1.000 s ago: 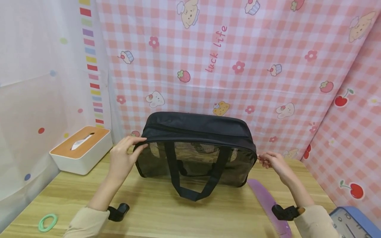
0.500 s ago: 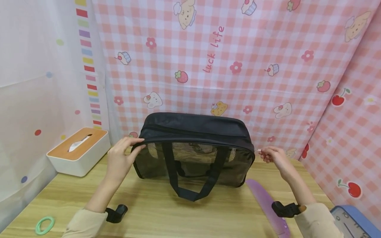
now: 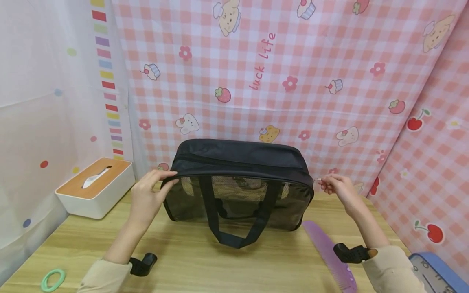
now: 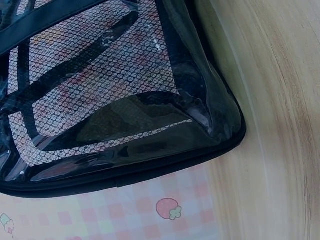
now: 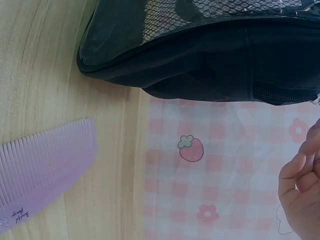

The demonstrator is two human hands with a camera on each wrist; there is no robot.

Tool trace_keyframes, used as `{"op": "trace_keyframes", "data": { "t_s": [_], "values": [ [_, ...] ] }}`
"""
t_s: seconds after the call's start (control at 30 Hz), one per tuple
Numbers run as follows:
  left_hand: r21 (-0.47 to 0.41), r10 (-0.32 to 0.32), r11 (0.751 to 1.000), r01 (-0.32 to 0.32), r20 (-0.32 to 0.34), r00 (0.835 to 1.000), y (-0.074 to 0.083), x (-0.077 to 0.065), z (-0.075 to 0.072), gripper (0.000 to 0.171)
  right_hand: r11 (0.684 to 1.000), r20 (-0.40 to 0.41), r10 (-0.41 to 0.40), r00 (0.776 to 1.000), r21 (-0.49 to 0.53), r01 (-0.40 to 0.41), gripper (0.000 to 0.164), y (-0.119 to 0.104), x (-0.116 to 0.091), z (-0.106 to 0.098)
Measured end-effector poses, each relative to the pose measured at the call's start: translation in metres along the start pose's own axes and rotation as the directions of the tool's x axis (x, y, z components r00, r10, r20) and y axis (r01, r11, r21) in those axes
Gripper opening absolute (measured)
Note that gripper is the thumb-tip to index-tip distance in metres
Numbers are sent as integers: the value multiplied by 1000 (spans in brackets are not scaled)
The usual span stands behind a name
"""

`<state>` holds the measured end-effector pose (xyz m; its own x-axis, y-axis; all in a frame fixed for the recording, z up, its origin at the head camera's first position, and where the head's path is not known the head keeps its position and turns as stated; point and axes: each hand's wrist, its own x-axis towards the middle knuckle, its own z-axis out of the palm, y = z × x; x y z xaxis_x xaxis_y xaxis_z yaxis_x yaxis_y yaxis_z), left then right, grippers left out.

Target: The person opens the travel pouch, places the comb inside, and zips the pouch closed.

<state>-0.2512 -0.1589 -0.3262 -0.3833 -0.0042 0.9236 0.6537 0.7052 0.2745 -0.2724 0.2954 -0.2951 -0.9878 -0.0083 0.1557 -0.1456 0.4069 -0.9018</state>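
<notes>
A black bag (image 3: 242,203) with see-through mesh-patterned sides stands upright on the table, its front strap handle (image 3: 234,240) hanging down. At its upper left corner, my left hand (image 3: 146,195) pinches the top edge between thumb and fingers. My right hand (image 3: 338,189) is just off the bag's right end, fingers curled, pinching a small pale zipper pull (image 3: 318,180). The right wrist view has the zipper (image 5: 282,95) along the bag's end and part of my right hand (image 5: 305,187) at the edge. My left hand lies outside the left wrist view, which shows the bag's clear side (image 4: 110,90).
A purple comb (image 3: 329,252) lies right of the bag, partly under the right wrist camera. A blue-framed clock (image 3: 436,270) is at the right front. To the left are a tissue box (image 3: 95,191) and a green ring (image 3: 53,280). Checked cloth (image 3: 234,110) hangs behind.
My right hand has risen slightly at the bag's right end, still pinching the zipper pull. My left hand keeps its grip on the corner. The head view has shifted a little.
</notes>
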Motion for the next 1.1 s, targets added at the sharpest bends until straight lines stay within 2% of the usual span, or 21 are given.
{"op": "trace_keyframes", "data": {
  "t_s": [0.27,0.6,1.1],
  "values": [
    [2,2,1000,-2,5,1000,0,0,0,26,998,-18,-56,998,-19,56,23,-8,1,2],
    [-12,-8,1000,9,18,1000,-4,-1,1,25,999,-21,-49,999,-14,48,23,-21,8,5],
    [3,-8,1000,8,15,1000,-5,-1,2,24,995,-25,-93,995,-29,92,23,-35,10,11]
  ]
}}
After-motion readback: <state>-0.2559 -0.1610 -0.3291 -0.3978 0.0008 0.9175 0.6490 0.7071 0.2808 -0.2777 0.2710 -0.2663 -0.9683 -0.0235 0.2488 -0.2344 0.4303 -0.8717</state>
